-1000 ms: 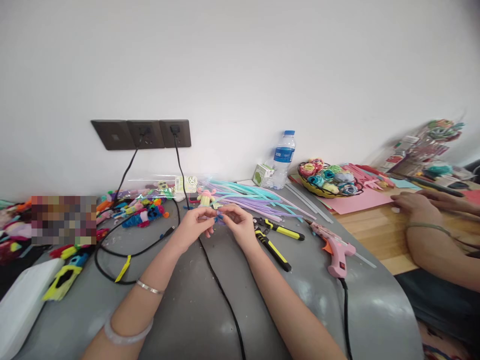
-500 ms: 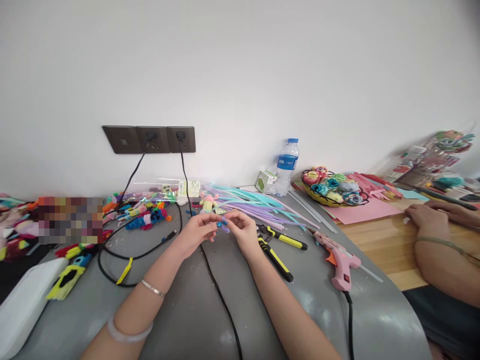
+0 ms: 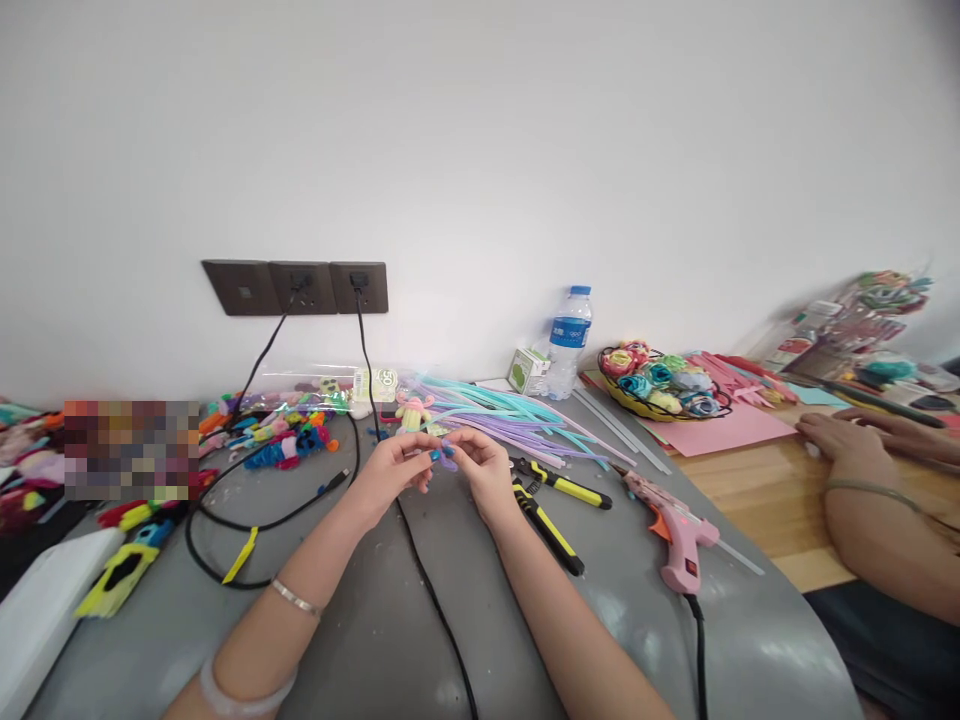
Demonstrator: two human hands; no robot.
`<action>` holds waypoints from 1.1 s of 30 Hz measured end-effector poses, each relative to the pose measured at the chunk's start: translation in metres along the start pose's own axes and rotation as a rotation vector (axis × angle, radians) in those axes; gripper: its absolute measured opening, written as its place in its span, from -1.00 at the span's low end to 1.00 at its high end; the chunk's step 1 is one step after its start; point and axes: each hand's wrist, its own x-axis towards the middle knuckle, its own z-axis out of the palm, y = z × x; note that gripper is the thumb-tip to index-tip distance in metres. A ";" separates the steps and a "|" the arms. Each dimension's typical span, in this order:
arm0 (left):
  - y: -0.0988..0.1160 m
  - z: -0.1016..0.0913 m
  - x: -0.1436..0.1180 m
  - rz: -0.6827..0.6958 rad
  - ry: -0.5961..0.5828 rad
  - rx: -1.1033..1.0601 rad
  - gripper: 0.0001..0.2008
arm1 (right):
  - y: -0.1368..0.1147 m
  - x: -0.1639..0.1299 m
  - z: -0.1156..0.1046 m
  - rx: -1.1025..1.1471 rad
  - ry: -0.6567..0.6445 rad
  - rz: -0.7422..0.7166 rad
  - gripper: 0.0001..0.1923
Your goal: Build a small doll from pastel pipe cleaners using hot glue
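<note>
My left hand [image 3: 394, 467] and my right hand [image 3: 480, 468] meet over the grey table mat [image 3: 390, 620], fingertips pinching a small purple pipe-cleaner piece [image 3: 447, 455] between them. Both hands hold it just above the mat. A pile of purple and teal pipe cleaners [image 3: 510, 412] lies right behind my hands. Yellow-handled pliers [image 3: 551, 500] rest on the mat beside my right wrist.
A pink glue gun [image 3: 675, 535] lies to the right, its black cord running off the front. Black cables [image 3: 247, 500] loop from wall sockets [image 3: 300, 287]. Colourful craft figures [image 3: 277, 430], a water bottle [image 3: 566, 342], a basket of flowers [image 3: 660, 370]. Another person's hands [image 3: 855, 445] rest at right.
My hands stay together on the purple piece, fingers shifting slightly. The view has drifted a little; the other person's hands moved slightly on the wooden table.
</note>
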 end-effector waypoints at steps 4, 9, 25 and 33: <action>-0.005 0.004 0.003 -0.047 0.035 -0.178 -0.61 | -0.003 -0.001 0.002 0.002 -0.018 -0.030 -0.79; -0.007 0.008 0.005 -0.051 0.080 -0.272 -0.57 | -0.003 -0.002 0.003 0.021 -0.055 -0.060 -0.81; -0.011 0.019 0.005 -0.046 0.055 -0.347 -0.54 | -0.006 -0.001 0.005 0.019 -0.018 -0.081 -0.77; -0.015 0.019 0.007 0.025 0.102 -0.297 -0.53 | -0.003 0.000 0.003 0.052 0.016 -0.020 -0.84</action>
